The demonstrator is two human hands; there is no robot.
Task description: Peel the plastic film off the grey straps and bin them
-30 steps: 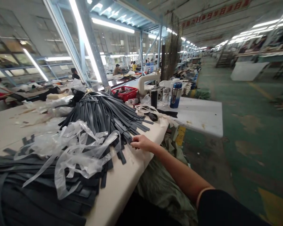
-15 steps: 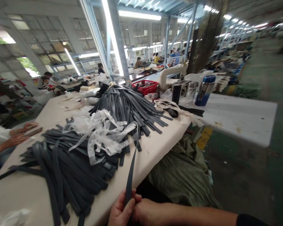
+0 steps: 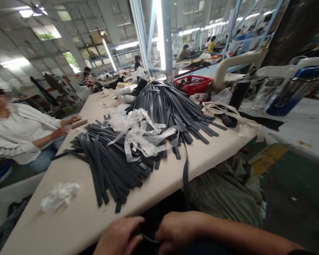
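Observation:
Low at the front of the view, my left hand [image 3: 119, 235] has its fingers curled, with thumb and forefinger around the end of a dark strap. My right hand [image 3: 178, 228] is closed on the same strap [image 3: 149, 238], and a short length shows between the two hands. Dark shadow hides much of it below the table edge. Another length of dark strap [image 3: 185, 173] hangs over the edge behind my right wrist. Two heaps of dark grey straps, the near heap [image 3: 108, 163] and the tied far bundle [image 3: 162, 106], lie on the beige table [image 3: 93, 225].
Clear plastic wrapping [image 3: 140, 131] lies over the straps, and crumpled white plastic [image 3: 60, 196] is at near left. A co-worker [image 3: 23, 131] sits on the left. A red basket [image 3: 194, 85], a blue bottle [image 3: 295, 92] and green cloth [image 3: 225, 193] are on the right.
The view has swung left, bringing the co-worker into sight. My hands have moved down below the table edge and apart, and the strap no longer stands upright from my fingers.

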